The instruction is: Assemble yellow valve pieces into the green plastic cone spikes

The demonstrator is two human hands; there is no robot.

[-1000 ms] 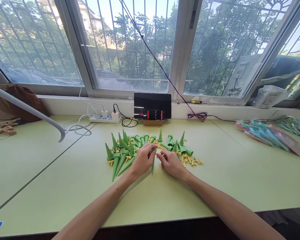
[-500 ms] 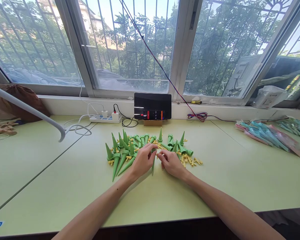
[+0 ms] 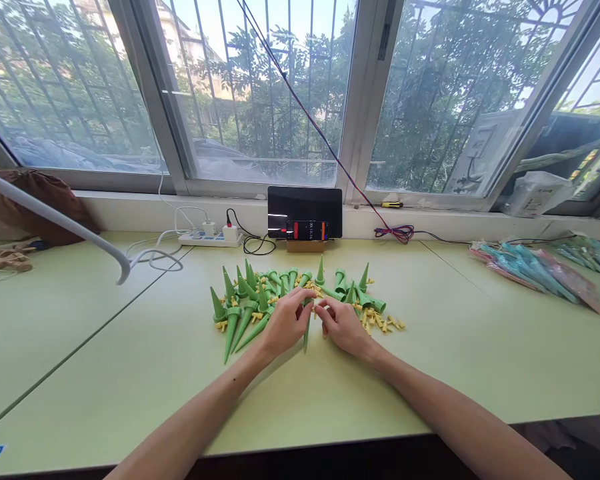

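My left hand (image 3: 286, 323) is closed around a green plastic watering spike (image 3: 307, 338), whose tip points down toward me. Facing it, my right hand (image 3: 346, 327) pinches a small yellow valve piece (image 3: 315, 309) at the spike's upper end. Fingers cover most of that joint, so I cannot tell how far the two fit together. Several more green spikes (image 3: 233, 323) lie or stand behind and left of my hands. Loose yellow valve pieces (image 3: 377, 320) are heaped beside my right hand, and others are scattered among the spikes.
A phone (image 3: 307, 231) leans against a dark tablet (image 3: 305, 200) at the back. Left of it are a power strip (image 3: 210, 238) with cables and a white curved arm (image 3: 55, 217) over the table. Bagged parts (image 3: 530, 270) lie at the right.
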